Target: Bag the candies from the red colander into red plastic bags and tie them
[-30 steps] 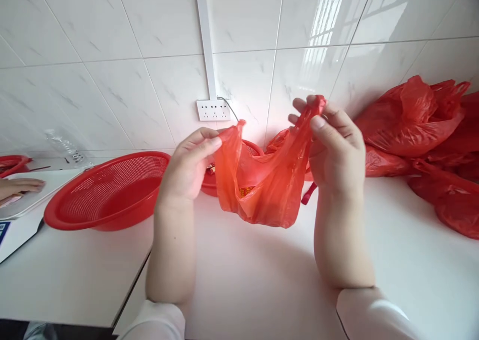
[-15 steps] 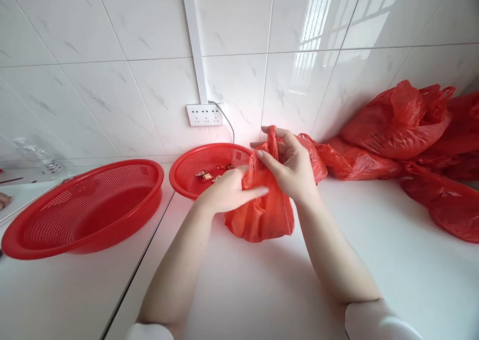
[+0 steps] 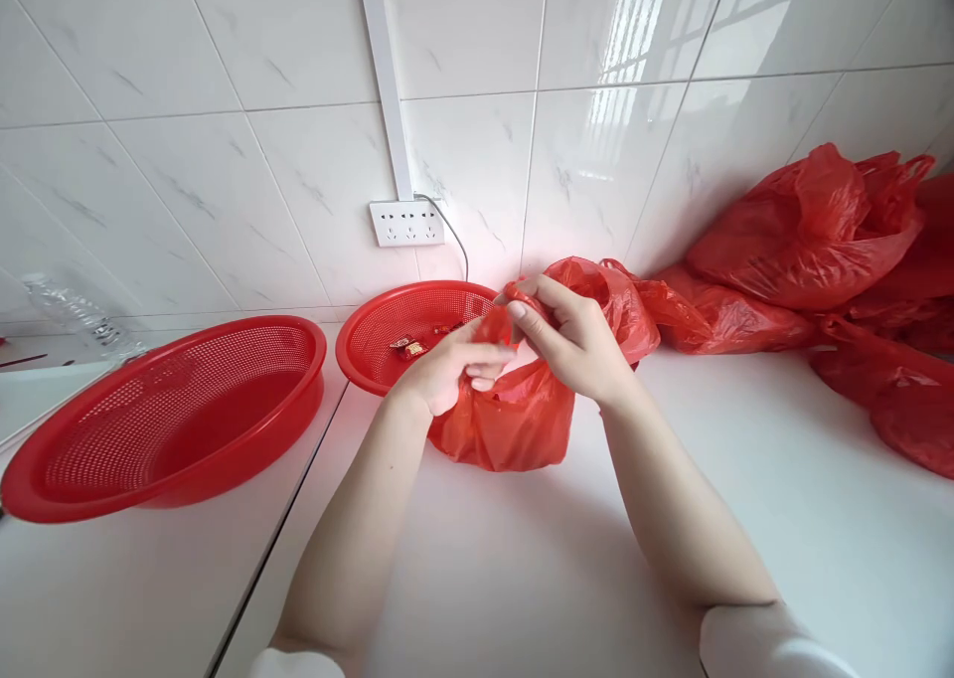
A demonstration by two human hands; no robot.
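Observation:
A thin red plastic bag [image 3: 514, 429] rests on the white table just in front of me, its bottom bulging. My right hand [image 3: 573, 340] is closed, pinching a twisted upper part of this bag between thumb and fingers. On the bag's left side, my left hand [image 3: 451, 365] is curled round its edge, with the fingers slightly blurred. Behind my left hand stands a red perforated basket [image 3: 365, 345] holding several small wrapped pieces [image 3: 408, 347], partly hidden by the hand. What the bag contains is not visible.
A larger red perforated basket [image 3: 224, 434] sits to the left, beside a seam in the table. Several red plastic bags [image 3: 805, 231] are piled along the wall at right, one bag [image 3: 626, 310] right behind my hands. A clear plastic bottle [image 3: 75, 310] lies far left. A wall socket [image 3: 406, 224] has a cable.
The bag's top has been pulled down and spread wider between my hands. My right hand's fingers have drawn together on it. Another hand at the far left edge has gone from view.

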